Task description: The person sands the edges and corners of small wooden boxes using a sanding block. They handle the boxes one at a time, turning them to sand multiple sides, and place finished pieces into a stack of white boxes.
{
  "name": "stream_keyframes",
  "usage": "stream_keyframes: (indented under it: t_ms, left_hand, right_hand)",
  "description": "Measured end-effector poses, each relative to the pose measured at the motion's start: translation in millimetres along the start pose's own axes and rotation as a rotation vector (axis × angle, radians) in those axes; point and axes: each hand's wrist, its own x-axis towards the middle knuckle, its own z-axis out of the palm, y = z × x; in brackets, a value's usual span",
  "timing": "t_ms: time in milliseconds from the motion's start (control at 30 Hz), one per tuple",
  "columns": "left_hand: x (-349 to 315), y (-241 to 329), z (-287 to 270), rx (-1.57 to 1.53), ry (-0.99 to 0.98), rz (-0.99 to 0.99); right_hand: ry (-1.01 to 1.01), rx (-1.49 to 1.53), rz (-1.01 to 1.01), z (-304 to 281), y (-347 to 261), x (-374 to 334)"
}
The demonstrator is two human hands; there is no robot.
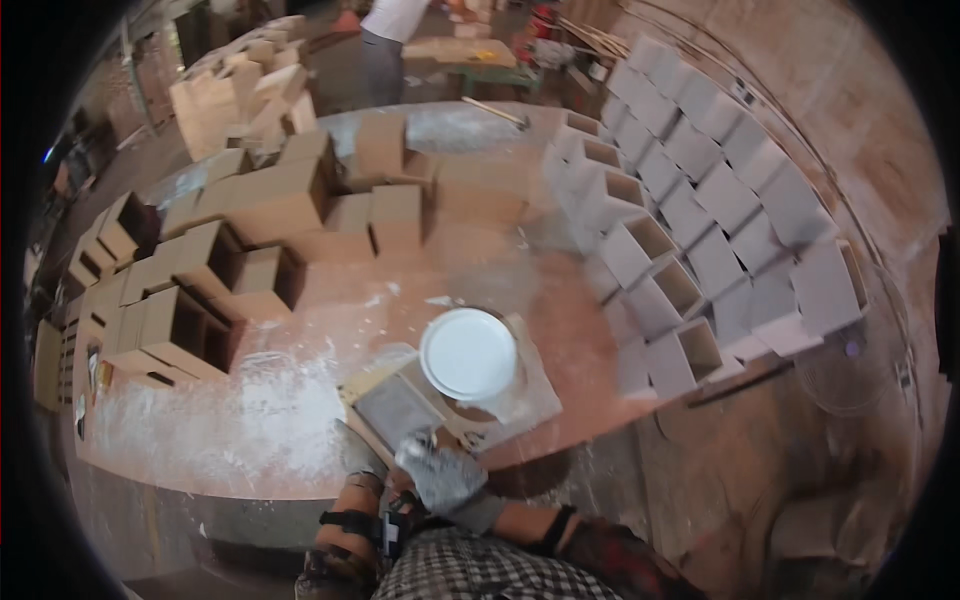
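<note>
A box (395, 412) with a grey-white coated face and bare brown sides is close in front of me at the table's near edge. My left hand (360, 450), in a pale glove, is against its left side and seems to grip it. Over the near right corner of the box is my right hand (440, 475), in a grey, smeared glove. Its fingers are closed, and what they hold is hidden and blurred. Just beyond the box stands a round tub of white paint (468, 353) on a stained sheet (538, 390).
Bare brown boxes (270, 195) stand in rows across the left and back of the table (530, 440). White-coated boxes (720, 200) are stacked high at the right. A long-handled tool (495, 112) lies at the far edge. Beyond it stands another person (385, 50).
</note>
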Motion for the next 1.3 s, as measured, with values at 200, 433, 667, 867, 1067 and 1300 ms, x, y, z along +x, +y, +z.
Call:
stream_keyframes:
  t_ms: [200, 433, 667, 867, 1067, 1300]
  left_hand:
    - [-8.2, -7.8, 25.7, 0.008, 0.021, -0.008]
    - [5.2, 10.4, 21.1, 0.132, 0.124, 0.053]
    - [-45.7, 45.9, 64.0, 0.62, 0.127, 0.18]
    - [-54.9, 56.4, 76.2, 0.673, 0.072, 0.279]
    - [-57.3, 53.0, 76.8, 0.733, 0.156, 0.357]
    - [-58.5, 47.6, 80.1, 0.853, 0.176, 0.434]
  right_hand:
    - [-0.041, -0.269, -0.146, -6.3, 25.1, -13.0]
    - [-0.132, -0.092, 0.398, -6.4, 100.7, -55.6]
    - [-0.176, 0.795, 0.707, -56.8, 57.9, 14.2]
    - [-0.204, 0.551, 0.364, -28.0, 47.4, 34.2]
    - [0.005, 0.885, 1.029, -17.3, 43.3, 45.4]
    - [-0.225, 0.543, 0.728, -9.7, 48.1, 42.4]
